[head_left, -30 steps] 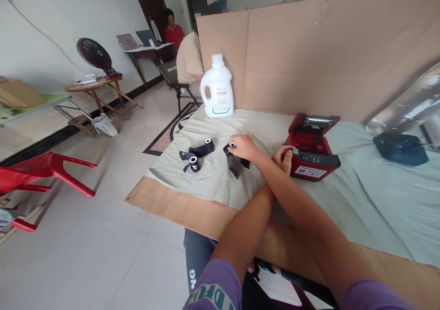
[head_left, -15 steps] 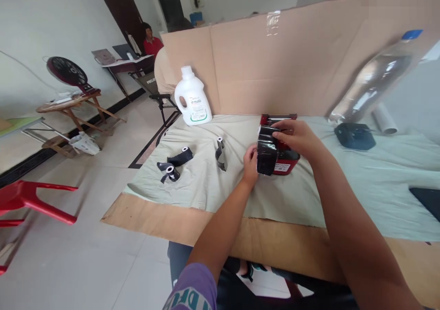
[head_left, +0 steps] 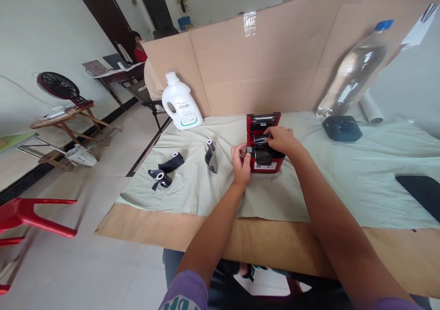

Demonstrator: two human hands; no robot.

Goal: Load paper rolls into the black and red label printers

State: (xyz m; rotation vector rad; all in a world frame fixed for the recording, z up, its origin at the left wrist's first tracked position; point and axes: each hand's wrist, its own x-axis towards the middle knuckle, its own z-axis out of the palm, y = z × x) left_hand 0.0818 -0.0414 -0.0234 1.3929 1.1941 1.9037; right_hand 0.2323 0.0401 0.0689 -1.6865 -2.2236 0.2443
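Note:
A red box-shaped machine [head_left: 264, 168], like a small label printer, stands on the cloth with its lid raised at the back. A black shiny ribbon roll [head_left: 263, 157] lies in its opening, a loose strip hanging toward the front. My right hand [head_left: 280, 140] reaches in from the right, thumb and fingers pinched on the roll's upper part. At the machine's left wall is my left hand [head_left: 241, 163], its fingers and thumb closed round the edge. To the left lie several smaller black rolls with white cores, among them a partly unwound roll [head_left: 211, 156] and a thicker roll [head_left: 172, 162].
A white detergent jug [head_left: 182, 103] stands at the back left before a cardboard screen [head_left: 261, 67]. At the right are a large clear bottle [head_left: 357, 69], a dark square case [head_left: 341, 129], a white tube [head_left: 371, 108] and a phone-like black slab [head_left: 419, 190]. A person sits in the background.
The black ribbon roll has gone from upright in front of the machine down into its opening. My left hand has shifted from the roll to the machine's left wall. The view has turned slightly right.

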